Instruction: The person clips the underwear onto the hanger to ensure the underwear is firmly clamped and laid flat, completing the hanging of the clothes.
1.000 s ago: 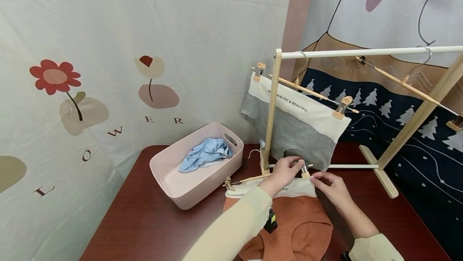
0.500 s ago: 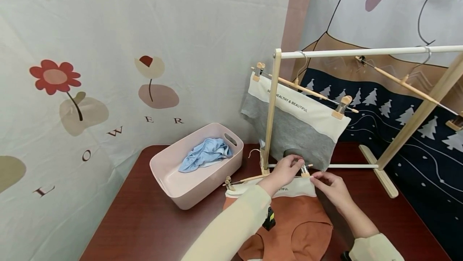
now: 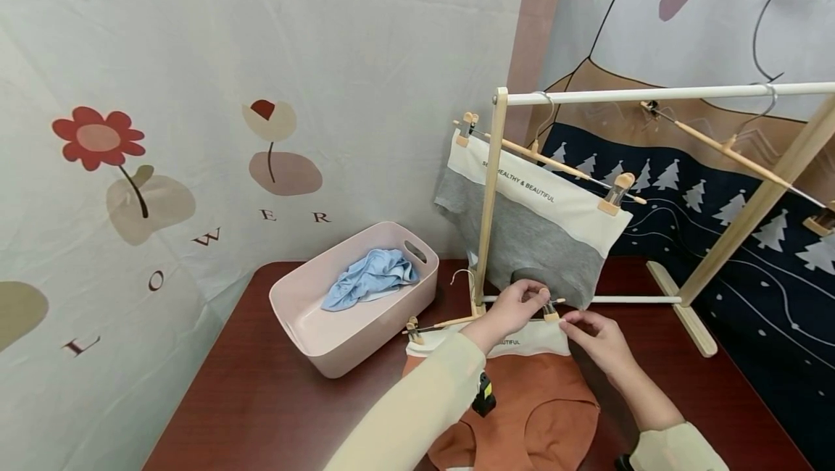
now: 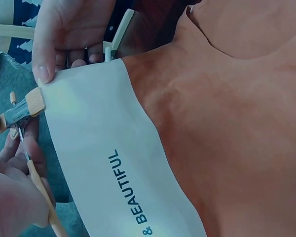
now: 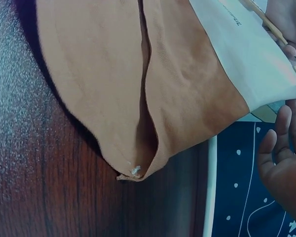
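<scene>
Head view: orange briefs (image 3: 554,391) below, waistband corner (image 3: 558,337) pinched in right grip (image 3: 601,339), clip (image 3: 551,316) pinched in left grip (image 3: 514,310)

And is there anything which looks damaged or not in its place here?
In the right wrist view, a white speck shows at one corner of the orange underwear, odd against its plain colour; lint or loose thread, I cannot tell.
</scene>
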`<act>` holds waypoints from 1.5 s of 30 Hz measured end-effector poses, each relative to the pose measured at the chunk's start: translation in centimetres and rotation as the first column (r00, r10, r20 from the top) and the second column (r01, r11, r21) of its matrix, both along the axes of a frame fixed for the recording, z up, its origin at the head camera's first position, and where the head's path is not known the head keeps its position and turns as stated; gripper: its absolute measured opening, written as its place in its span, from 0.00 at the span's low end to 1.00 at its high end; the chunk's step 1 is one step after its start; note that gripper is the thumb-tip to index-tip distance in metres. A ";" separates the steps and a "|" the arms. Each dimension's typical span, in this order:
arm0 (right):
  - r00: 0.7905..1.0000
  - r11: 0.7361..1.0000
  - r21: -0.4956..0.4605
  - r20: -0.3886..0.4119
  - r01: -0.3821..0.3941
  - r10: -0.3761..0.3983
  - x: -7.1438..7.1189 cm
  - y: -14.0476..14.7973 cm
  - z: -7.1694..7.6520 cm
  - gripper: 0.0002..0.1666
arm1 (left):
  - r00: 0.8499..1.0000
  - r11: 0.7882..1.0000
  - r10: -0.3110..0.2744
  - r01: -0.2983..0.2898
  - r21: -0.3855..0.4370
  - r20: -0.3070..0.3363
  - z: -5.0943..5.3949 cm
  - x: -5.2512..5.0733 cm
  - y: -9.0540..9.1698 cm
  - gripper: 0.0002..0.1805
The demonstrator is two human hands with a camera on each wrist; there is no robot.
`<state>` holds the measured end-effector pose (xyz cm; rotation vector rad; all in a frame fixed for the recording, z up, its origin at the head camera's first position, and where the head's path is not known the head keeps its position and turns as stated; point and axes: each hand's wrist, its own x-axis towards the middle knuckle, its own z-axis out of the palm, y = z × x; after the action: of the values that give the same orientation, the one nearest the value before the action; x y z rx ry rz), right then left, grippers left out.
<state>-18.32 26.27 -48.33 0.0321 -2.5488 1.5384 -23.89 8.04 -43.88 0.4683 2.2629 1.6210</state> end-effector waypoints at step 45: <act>1.000 1.000 -0.008 -0.022 0.016 -0.016 0.2 0.0 -0.1 0.11 | 0.975 0.994 0.032 -0.054 -0.092 -0.221 -0.8 0.5 -0.1 0.16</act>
<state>-18.17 26.26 -48.41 0.0275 -2.5200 1.5336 -23.40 7.90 -44.70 0.6035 2.5160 1.5366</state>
